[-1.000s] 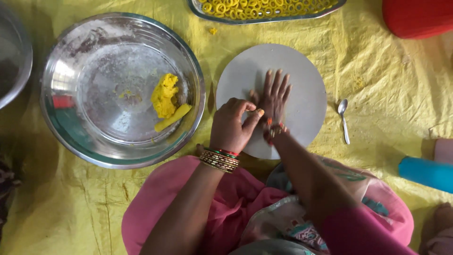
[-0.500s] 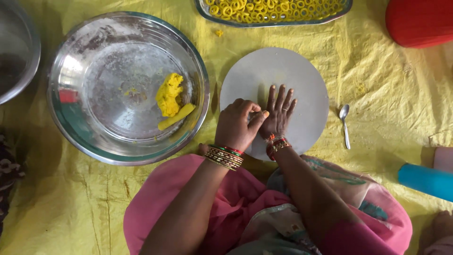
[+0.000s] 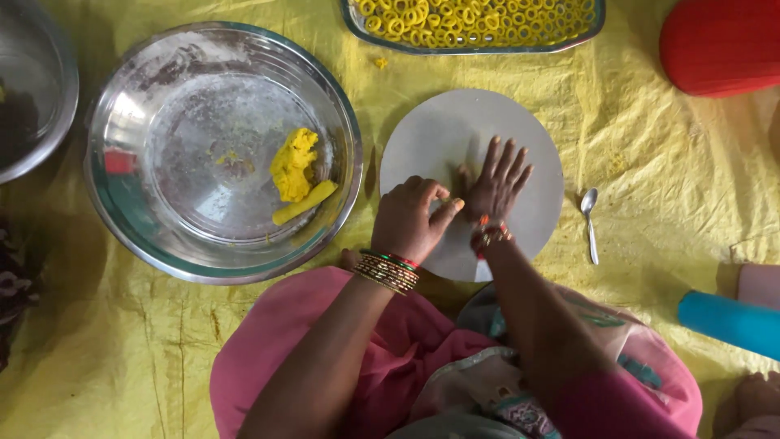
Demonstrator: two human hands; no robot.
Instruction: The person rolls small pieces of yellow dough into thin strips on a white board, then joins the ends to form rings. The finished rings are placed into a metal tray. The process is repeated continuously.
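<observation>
While both hands met on one round grey board (image 3: 471, 130):
Right hand (image 3: 497, 180): flat, fingers spread, released, pressing the board.
Left hand (image 3: 410, 218): loosely clenched; contents unclear.
Leftward: one steel basin (image 3: 146, 236), two yellow dough pieces (image 3: 294, 162).
Rightward: one spoon (image 3: 590, 221).

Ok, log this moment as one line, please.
left hand: curled on round board | right hand: flat on board | yellow dough: in steel basin | spoon: right of board

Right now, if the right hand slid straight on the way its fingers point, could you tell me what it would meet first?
The right hand lies flat on the round grey board, fingers pointing up and slightly right. It would probably cross bare board, then yellow cloth, and first meet the tray of yellow rings.
</observation>
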